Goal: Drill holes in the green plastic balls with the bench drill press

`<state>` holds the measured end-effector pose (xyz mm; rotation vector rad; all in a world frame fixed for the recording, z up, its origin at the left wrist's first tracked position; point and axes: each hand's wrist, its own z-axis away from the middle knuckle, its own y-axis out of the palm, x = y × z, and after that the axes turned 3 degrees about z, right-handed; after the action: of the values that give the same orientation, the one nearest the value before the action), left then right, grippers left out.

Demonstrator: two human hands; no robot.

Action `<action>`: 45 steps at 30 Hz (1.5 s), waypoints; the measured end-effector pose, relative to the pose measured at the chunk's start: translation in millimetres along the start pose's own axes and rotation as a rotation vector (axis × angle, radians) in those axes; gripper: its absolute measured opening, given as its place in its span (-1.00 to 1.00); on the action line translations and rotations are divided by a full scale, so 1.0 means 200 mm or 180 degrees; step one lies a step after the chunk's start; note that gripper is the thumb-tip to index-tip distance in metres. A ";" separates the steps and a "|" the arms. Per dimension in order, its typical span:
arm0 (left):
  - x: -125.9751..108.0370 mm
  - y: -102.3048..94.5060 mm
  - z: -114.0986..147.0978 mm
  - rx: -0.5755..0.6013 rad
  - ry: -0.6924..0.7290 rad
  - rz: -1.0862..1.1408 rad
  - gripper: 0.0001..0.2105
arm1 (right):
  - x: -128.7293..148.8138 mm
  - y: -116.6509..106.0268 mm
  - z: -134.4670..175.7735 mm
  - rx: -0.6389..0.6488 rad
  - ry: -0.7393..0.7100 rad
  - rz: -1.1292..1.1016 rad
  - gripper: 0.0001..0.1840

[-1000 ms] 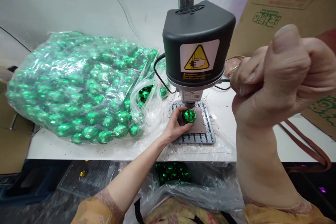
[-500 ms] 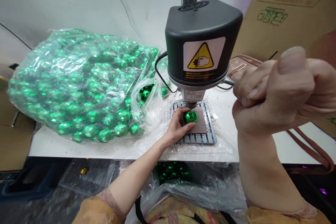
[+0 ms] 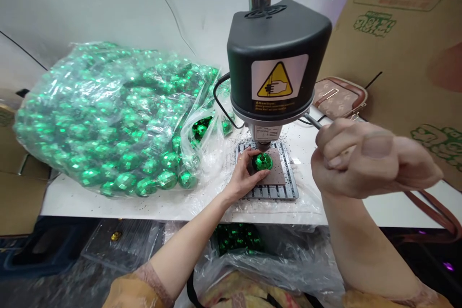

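Under the chuck of a black bench drill press [image 3: 276, 53], a shiny green faceted ball [image 3: 262, 161] rests on a brown pad [image 3: 276, 178]. My left hand [image 3: 244, 173] holds this ball from the left, thumb at the front and fingers behind. The pad lies on the slotted metal base plate [image 3: 290, 187]. My right hand [image 3: 361, 159] is closed around the metal feed lever [image 3: 313, 120] at the drill's right side. Most of the lever is hidden inside the fist. The drill's tip is close above the ball; I cannot tell whether they touch.
A big clear plastic bag [image 3: 108, 115] of green balls fills the table's left side. Behind my right hand are a brown patterned bag [image 3: 339, 96] and a cardboard box [image 3: 404, 57]. More green balls [image 3: 240, 239] lie in plastic below the table edge. Dark shavings dot the white table [image 3: 119, 204].
My right hand has come down and slightly left, so the lever and the brown bag behind it show more. My left hand and the ball stay in place.
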<state>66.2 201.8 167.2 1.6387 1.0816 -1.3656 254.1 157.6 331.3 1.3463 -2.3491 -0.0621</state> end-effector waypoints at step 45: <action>-0.34 -0.64 -0.63 -0.1376 -0.0023 -0.1642 -0.66 | -0.01 0.08 -0.27 -0.0387 0.0610 -0.0186 -0.32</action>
<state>-11.7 356.0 252.6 1.0778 1.7372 -1.3150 261.8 177.1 383.3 1.3013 -2.1131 -0.0880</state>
